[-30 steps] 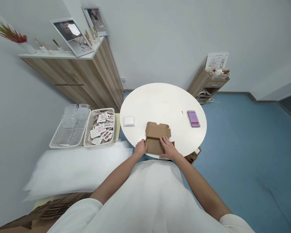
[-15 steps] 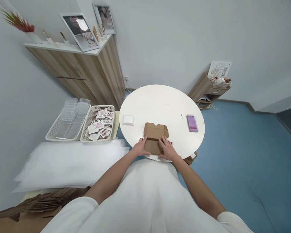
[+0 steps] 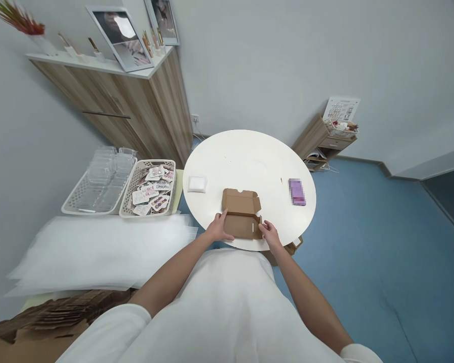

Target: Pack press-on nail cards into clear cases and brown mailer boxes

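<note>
A brown cardboard box [image 3: 242, 227] lies at the near edge of the round white table [image 3: 249, 151], its lid folded back away from me. My left hand [image 3: 217, 228] rests against the box's left side, thumb and fingers spread. At the right side, my right hand [image 3: 270, 235] has its fingers closed on the upright end flap of the box. A small white packet [image 3: 197, 184] lies on the table's left part, and a purple item, pixelated, [image 3: 297, 192] on the right.
Left of the table stand a basket of printed cards [image 3: 149, 191] and a basket of clear plastic cases [image 3: 102, 181]. White sheets [image 3: 98, 247] and flattened cardboard [image 3: 60, 317] lie nearer. A wooden cabinet [image 3: 136, 106] is behind, a small shelf [image 3: 318, 141] at the back right.
My right hand has moved off the box's inside to its right edge, where the end flap now stands up. My left hand stays at the left side. The view has shifted slightly.
</note>
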`<control>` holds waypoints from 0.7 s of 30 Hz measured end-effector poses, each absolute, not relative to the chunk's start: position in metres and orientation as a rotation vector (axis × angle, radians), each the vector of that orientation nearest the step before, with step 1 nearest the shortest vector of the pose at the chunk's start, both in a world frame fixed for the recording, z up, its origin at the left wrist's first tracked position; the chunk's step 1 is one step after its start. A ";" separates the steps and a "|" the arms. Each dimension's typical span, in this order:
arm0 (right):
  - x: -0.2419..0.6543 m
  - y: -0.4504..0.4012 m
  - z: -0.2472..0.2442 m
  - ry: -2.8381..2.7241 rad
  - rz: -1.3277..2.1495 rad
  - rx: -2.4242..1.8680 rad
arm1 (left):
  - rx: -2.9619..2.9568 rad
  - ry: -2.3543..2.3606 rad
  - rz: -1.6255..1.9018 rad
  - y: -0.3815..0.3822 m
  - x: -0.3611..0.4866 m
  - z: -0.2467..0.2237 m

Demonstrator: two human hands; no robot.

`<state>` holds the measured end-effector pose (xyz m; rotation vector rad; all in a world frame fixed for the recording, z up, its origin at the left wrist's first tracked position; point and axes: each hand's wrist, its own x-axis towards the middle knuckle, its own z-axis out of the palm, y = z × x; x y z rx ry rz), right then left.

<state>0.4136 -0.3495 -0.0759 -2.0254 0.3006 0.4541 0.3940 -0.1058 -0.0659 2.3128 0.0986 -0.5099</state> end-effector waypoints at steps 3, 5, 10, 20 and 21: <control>0.422 -0.342 -0.073 0.265 0.442 -2.088 | 2.316 0.094 -0.512 -0.109 0.393 -0.066; 0.425 -0.339 -0.074 0.245 0.440 -2.177 | 2.320 0.096 -0.522 -0.112 0.393 -0.067; 0.421 -0.338 -0.079 0.251 0.421 -2.327 | 2.313 0.111 -0.552 -0.121 0.388 -0.067; 0.411 -0.340 -0.079 0.237 0.375 -2.514 | 2.270 0.088 -0.574 -0.130 0.382 -0.070; 0.410 -0.341 -0.079 0.247 0.376 -2.515 | 2.271 0.086 -0.569 -0.131 0.382 -0.071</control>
